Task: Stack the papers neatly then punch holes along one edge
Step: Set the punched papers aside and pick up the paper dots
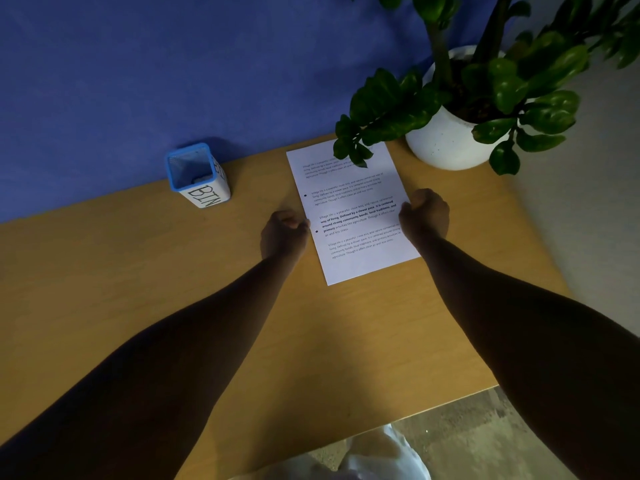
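A white stack of printed papers lies flat on the wooden table, turned slightly counter-clockwise. Two small dark holes show along its left edge. My left hand is curled at the left edge of the papers, fingertips touching it. At the right edge sits my right hand, also curled, with its fingers on the paper's border. Whether either hand pinches the sheets I cannot tell. No hole punch is in view.
A blue-rimmed white container marked BIN stands at the back left against the blue wall. A potted plant in a white pot stands at the back right, its leaves hanging over the papers' far end. The table's near edge runs at lower right.
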Demonstrator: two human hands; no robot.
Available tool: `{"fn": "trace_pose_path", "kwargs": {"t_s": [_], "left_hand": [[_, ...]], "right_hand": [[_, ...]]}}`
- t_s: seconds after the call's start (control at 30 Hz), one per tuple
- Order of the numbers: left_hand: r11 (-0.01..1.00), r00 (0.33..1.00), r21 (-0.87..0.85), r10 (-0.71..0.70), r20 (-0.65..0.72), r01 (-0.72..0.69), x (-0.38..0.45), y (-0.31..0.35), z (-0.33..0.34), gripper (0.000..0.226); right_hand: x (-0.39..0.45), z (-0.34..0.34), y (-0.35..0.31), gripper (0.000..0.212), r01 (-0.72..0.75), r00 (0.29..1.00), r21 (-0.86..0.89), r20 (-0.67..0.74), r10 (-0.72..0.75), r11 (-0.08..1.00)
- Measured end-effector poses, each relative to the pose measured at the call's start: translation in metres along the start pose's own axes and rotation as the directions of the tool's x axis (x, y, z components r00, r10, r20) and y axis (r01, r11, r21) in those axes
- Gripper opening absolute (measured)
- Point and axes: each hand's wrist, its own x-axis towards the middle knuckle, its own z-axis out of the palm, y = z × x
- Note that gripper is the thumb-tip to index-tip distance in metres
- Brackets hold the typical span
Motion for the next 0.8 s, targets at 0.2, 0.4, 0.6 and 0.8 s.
{"fn": "trace_pose_path", "kwargs": {"t_s": [0.2,0.4,0.6,0.8], "left_hand": [[0.97,0.986,0.182,0.169,-0.016,-0.163,-0.014,-0.005,-0.016,0.037],[0.863,0.924,0.353,0.382,0.012,-0.361,-0.025,-0.024,-0.042,0.054],[0.763,0.907,0.515,0.412,0.08,-0.392,-0.036,-0.053,-0.084,0.057],[0.757,0.924,0.552,0.375,0.073,-0.351,-0.049,-0.09,-0.121,0.056]], "right_hand": [[-0.03,0.011,-0.018,0.041,0.203,0.979,-0.039,0.02,-0.202,0.978],[-0.067,0.028,-0.036,0.056,0.373,0.925,-0.199,0.153,-0.348,0.906],[-0.114,0.043,-0.052,0.061,0.489,0.866,-0.219,0.243,-0.438,0.845],[-0.153,0.057,-0.065,0.061,0.547,0.827,-0.236,0.302,-0.474,0.803]]}}
